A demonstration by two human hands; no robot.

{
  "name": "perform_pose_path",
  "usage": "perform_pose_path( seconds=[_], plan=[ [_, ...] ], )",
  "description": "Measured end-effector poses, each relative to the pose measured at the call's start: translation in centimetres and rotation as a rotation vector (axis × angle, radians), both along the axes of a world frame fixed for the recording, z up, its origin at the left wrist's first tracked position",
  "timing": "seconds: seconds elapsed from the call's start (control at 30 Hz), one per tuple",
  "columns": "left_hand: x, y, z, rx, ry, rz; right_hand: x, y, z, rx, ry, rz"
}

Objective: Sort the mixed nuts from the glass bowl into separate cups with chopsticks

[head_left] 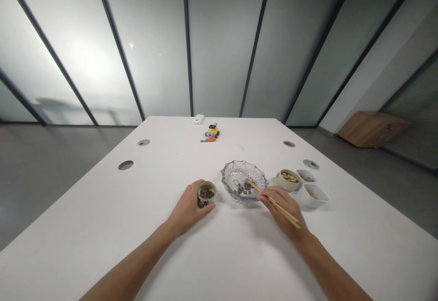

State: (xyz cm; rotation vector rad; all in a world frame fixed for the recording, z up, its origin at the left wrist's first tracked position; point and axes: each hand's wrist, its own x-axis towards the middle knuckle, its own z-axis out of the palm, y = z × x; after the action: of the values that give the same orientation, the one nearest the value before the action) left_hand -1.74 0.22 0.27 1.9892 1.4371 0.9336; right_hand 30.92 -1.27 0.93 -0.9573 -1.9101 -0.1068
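My left hand point(190, 207) is wrapped round a small ceramic cup point(202, 202) standing on the white table, with dark brown beans point(206, 194) inside it. In my right hand point(282, 207) is a pair of wooden chopsticks point(282, 211), their tips reaching down into a clear glass bowl point(230, 169) with a scalloped rim. Several dark beans point(244, 188) lie on the bottom of that bowl, near the chopstick tips. Whether the tips pinch a bean is too small to tell. The glass bowl stands just right of the cup, apart from it.
Right of the glass bowl stand a round cup point(283, 182) of pale nuts and two white dishes point(320, 199) point(301, 173) with small contents. Farther back are a yellow toy car point(212, 131), an orange toy carrot point(210, 139) and a white box-like object point(198, 119). Round holes point(126, 165) pierce the tabletop.
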Motion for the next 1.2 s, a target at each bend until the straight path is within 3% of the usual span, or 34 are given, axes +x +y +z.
perform_pose_path(
  seconds=[0.6,1.2],
  plan=[
    [0.00,0.07,0.05,-0.025,0.013,-0.019,-0.42,-0.38,0.69,0.031,-0.051,0.056],
    [0.01,-0.01,0.01,-0.003,0.018,-0.001,-0.19,-0.43,0.33,0.043,-0.064,-0.002]
  ],
)
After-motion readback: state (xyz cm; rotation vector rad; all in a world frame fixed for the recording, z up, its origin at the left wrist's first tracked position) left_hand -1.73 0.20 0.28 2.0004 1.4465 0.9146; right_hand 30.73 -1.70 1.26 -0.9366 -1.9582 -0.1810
